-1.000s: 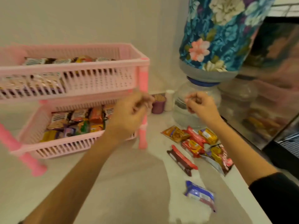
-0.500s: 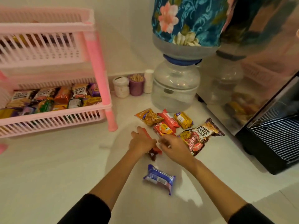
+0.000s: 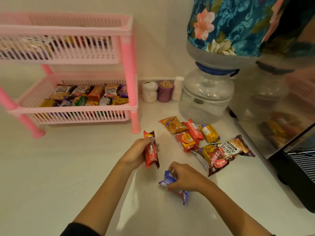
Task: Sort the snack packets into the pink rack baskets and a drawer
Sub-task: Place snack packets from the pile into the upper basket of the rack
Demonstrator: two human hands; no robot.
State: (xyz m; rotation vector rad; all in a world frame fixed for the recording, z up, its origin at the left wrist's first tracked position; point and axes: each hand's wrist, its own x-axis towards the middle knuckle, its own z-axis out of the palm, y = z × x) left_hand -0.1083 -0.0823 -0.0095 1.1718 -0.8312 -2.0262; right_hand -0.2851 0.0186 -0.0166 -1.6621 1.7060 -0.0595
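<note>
Near the counter (image 3: 68, 167) middle, left hand (image 3: 136, 154) gripping red biscuit packet (image 3: 151, 150) upright; right hand (image 3: 184, 178) curled round blue packet (image 3: 170, 182) on the surface. Pink rack (image 3: 129, 65) toward the back-left corner.

A single wide-angle view from the person's head looks forward and steeply down onto the white table (image 3: 51, 167), close enough that both forearms enter from six o'clock. The pink rack (image 3: 129, 68) sits toward ten o'clock, the covered water bottle (image 3: 230, 26) toward one o'clock. Straight lines bend near the edges.
</note>
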